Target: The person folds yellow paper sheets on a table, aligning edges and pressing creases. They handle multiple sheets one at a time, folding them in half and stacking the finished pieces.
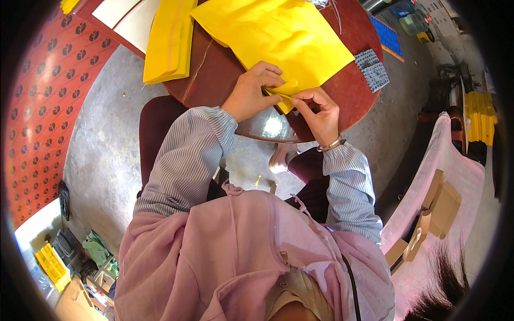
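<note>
Pinching a yellow sheet (284, 40)
Left hand (254, 88) and right hand (320, 113): fingers closed on its folded near edge; sheet lies on round table (208, 84), right of yellow stack (168, 44)

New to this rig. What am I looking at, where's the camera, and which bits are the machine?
There's no machine: these are a person's two bare hands. The single picture comes from a wide fisheye camera worn on the head, looking down, so straight edges bend near the rim and the picture's left is the wearer's left. The striped sleeves are the wearer's own. On the round reddish-brown table are a large yellow sheet, a folded yellow stack at left, and a grey bumpy mat at right. The left hand and right hand pinch folded yellow material at the sheet's near edge.
</note>
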